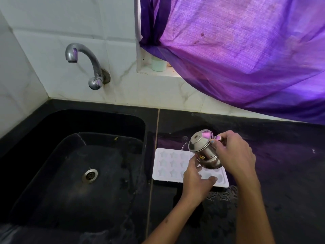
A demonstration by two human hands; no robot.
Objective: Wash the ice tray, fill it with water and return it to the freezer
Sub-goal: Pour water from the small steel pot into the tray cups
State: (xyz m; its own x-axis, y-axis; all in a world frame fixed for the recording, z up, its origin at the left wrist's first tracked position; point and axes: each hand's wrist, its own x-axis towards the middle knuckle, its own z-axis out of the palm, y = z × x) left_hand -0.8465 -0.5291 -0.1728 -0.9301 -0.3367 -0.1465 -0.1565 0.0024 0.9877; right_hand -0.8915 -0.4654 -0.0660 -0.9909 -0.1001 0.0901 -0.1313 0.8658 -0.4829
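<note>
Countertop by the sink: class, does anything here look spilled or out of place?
Yes. Water droplets are scattered on the black countertop just in front of the white ice tray, near the right hand tilting the steel jug.

Steel jug (204, 150) seemingly pouring over ice tray (168, 164)

Steel jug (204, 150): polished, mirror-bright. Ice tray (168, 164): matt white plastic. Counter (281, 155): glossy black stone. Curtain (246, 50), 1 o'clock: ribbed purple cloth.

Ice tray (168, 164) right half hidden under steel jug (204, 152) and both hands; jug handle buried in right hand (235, 155).
</note>
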